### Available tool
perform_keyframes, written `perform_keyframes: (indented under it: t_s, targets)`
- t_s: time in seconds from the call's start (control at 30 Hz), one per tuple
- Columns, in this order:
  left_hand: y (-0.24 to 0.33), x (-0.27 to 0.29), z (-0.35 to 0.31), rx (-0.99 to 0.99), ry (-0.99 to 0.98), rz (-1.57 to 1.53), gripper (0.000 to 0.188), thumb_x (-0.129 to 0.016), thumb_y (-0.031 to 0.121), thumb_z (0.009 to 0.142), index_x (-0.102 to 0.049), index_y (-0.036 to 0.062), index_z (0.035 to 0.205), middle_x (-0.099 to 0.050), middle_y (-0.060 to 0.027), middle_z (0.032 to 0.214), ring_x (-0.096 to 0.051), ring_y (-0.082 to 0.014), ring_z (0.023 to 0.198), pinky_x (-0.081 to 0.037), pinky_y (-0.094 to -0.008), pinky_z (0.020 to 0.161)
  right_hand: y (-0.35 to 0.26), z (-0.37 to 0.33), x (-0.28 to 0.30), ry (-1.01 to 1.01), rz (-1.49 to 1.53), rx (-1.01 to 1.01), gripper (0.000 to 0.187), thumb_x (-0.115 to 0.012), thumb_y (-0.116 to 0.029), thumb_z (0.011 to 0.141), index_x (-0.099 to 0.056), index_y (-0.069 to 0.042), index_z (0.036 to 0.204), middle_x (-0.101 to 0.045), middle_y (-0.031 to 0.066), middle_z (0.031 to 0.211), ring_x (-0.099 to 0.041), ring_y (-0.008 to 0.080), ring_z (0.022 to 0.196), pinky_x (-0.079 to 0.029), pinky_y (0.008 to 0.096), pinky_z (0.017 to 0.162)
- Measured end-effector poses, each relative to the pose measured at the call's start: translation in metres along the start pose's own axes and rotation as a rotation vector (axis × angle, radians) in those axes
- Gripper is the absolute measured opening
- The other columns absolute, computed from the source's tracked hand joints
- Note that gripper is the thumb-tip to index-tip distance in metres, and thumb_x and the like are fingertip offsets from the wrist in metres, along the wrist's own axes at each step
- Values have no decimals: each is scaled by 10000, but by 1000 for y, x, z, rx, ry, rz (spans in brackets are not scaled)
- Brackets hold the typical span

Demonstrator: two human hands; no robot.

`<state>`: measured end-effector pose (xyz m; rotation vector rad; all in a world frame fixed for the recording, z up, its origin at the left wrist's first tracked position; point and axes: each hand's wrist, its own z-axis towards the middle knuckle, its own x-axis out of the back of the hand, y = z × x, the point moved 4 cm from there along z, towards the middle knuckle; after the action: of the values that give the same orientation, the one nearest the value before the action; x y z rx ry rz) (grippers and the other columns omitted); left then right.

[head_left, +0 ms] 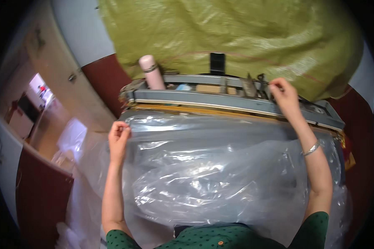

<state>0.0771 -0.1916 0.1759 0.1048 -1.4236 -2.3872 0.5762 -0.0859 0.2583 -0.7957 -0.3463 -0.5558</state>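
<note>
A large sheet of clear plastic film [220, 166] lies wrinkled and shiny over the work surface in front of me. At its far left corner, my left hand [119, 137] is closed in a pinch on the film. My right hand [284, 99] is raised at the right part of a grey metal tray [187, 96] behind the film. Its thumb and fingers are curled together, and whatever is between them is too small to make out. Close by that hand, scissors-like dark handles [261, 78] and a flat metal tool [249, 87] stick up from the tray.
A pink bottle [152, 72] stands at the tray's left end. Behind hangs a yellow-green woven plastic sheet [245, 33], with a black object [217, 63] before it. More film [85, 207] drapes down at the left, near an open door [66, 70].
</note>
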Motion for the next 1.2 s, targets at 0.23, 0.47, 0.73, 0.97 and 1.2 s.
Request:
perform_keyframes:
  t_s: [0.23, 0.47, 0.73, 0.97, 1.2]
  targets:
    - [48, 23, -30, -111, 57, -10, 91, -548, 30, 834, -502, 47, 910, -493, 8, 816, -467, -57, 746, -392, -186, 630, -161, -46, -171, -489, 127, 306, 260, -639, -265, 787, -605, -19, 863, -616, 112, 833, -597, 247, 769, -467, 337, 690]
    - [55, 20, -62, 218, -455, 378, 111, -547, 122, 855, -562, 12, 864, -535, 10, 708, -492, -59, 647, -413, -215, 581, -76, -105, -192, -625, 465, -159, 209, -721, -214, 723, -614, -35, 701, -598, 38, 639, -522, 90, 601, -434, 261, 556]
    - [-1, -86, -185, 228, -1174, 336, 103, -545, 120, 833, -558, 19, 830, -594, -105, 717, -573, -230, 686, -448, -324, 645, 175, -195, 106, -2, -118, -438, 186, -681, -145, 700, -558, -27, 625, -481, -21, 544, -414, 65, 531, -339, 244, 480]
    - [40, -170, -205, -223, -1177, 425, 154, -558, 36, 717, -527, 11, 865, -552, -136, 799, -549, -334, 786, -453, -395, 679, 267, -389, 438, 175, -930, -492, 104, -586, -40, 715, -519, 18, 660, -489, 118, 562, -468, 162, 524, -397, 319, 529]
    - [133, -129, -17, -749, -115, 852, 202, -612, -22, 596, -529, 25, 774, -527, -130, 816, -508, -310, 791, -411, -388, 704, 268, -346, 419, 232, -992, -763, 163, -523, -148, 766, -580, 5, 773, -589, 202, 765, -574, 357, 711, -439, 418, 633]
